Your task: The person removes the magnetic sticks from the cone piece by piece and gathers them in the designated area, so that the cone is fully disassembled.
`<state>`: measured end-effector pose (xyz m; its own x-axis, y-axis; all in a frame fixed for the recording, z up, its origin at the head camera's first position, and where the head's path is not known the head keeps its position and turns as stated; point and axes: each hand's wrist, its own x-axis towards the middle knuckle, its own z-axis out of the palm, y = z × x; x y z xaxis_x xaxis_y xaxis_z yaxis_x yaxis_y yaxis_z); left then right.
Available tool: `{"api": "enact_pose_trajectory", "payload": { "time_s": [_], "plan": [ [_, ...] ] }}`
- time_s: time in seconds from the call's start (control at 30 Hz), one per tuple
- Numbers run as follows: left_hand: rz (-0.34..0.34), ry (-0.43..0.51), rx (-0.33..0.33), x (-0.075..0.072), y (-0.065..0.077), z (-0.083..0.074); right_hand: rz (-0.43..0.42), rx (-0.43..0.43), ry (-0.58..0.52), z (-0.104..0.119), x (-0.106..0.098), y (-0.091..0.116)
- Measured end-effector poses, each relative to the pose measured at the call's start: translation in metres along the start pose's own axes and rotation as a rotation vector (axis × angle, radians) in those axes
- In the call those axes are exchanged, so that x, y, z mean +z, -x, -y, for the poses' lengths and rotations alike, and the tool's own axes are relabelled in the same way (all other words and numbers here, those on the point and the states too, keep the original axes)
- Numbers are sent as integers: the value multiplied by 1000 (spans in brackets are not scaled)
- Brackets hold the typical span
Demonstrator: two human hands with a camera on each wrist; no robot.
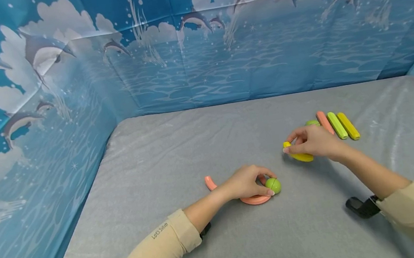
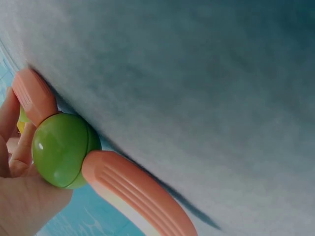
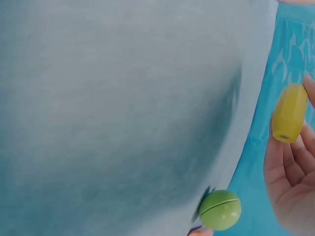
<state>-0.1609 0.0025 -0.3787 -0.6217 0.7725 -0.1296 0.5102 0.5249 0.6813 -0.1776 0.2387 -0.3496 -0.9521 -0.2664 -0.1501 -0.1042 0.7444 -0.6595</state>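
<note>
My left hand (image 1: 246, 182) pinches a green ball (image 1: 273, 186) between thumb and finger. Beside it, an orange curved piece (image 1: 255, 200) lies on the cloth, partly under the hand. A second orange piece (image 1: 210, 183) shows left of the wrist. In the left wrist view, a green ball (image 2: 64, 150) with a seam joins two ridged orange pieces (image 2: 140, 191). My right hand (image 1: 315, 143) holds a yellow curved stick (image 1: 302, 157) between thumb and fingers, just above the cloth; its blunt end with a small hole shows in the right wrist view.
At the back right lie an orange stick (image 1: 324, 122), a lime stick (image 1: 337, 125) and a yellow stick (image 1: 348, 126) side by side. Another green ball (image 1: 312, 122) is partly hidden behind the right hand. A grey cloth (image 1: 178, 151) covers the table, with dolphin-print curtains (image 1: 198, 68) behind.
</note>
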Motion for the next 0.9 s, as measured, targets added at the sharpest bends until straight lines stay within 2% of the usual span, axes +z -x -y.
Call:
{"api": "enact_pose_trajectory", "payload": {
  "time_s": [0.17, 0.6, 0.73, 0.9],
  "plan": [
    [2, -9, -9, 0, 0, 0, -21, 106, -38, 2, -5, -14],
    [5, -19, 1, 0, 0, 1, -138, 300, -170, 0, -1, -49],
    [6, -14, 0, -1, 1, 1, -177, 352, -180, 1, 2, -58],
    [2, -12, 7, -1, 0, 1, -195, 364, -187, 2, 3, -67]
  ]
}}
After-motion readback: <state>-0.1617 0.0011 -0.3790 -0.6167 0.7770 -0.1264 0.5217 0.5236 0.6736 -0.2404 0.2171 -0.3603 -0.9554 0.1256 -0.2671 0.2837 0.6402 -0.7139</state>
